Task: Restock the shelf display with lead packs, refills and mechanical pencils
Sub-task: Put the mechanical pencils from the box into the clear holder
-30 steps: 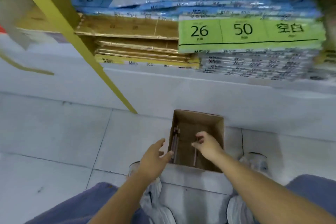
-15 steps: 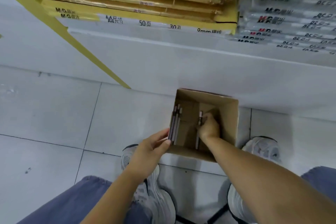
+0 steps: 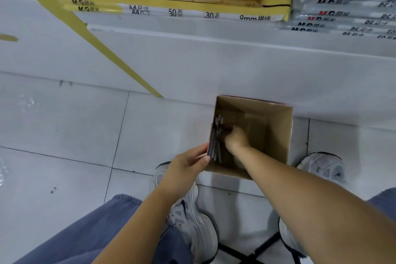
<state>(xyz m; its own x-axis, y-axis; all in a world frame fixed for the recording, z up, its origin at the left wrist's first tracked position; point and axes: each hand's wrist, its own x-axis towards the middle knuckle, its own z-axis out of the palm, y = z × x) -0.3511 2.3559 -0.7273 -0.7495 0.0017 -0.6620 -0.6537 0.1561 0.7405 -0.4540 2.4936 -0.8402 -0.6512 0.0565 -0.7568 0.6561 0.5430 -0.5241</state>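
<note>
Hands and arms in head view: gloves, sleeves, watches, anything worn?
Nothing worn. Left hand and right hand are bare, no gloves, rings or watch visible. Both forearms are bare as far as the frame shows them, with no sleeve edge in view. Short, unpainted thumbnail on the left hand.

Matt cardboard box [image 3: 278, 135], glossy floor tiles [image 3: 64, 124]

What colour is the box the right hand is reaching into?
Plain brown cardboard box, unprinted inside; the head view, the only one, shows it.
</note>
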